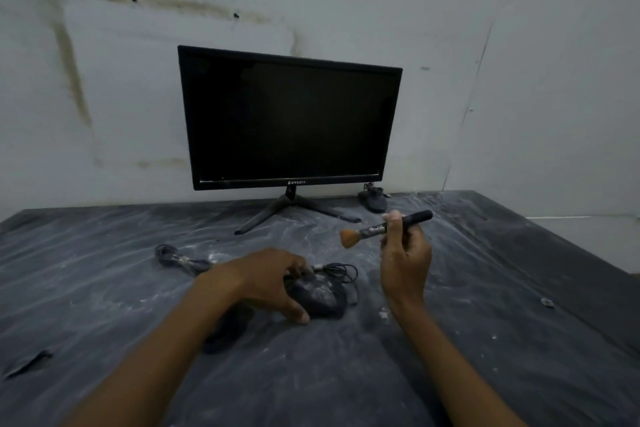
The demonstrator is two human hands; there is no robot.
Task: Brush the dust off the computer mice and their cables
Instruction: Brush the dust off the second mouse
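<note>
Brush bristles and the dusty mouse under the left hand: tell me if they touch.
Apart. The head view shows the brush bristles raised in the right hand, with bare cloth visible between them and the mouse.

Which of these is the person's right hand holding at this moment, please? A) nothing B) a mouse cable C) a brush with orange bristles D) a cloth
C: the right hand grips the dark handle of the brush, raised above the dusty mouse.

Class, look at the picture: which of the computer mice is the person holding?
The dusty mouse near the table's middle, gripped by the left hand. The other mouse lies untouched beside the monitor stand.
</note>
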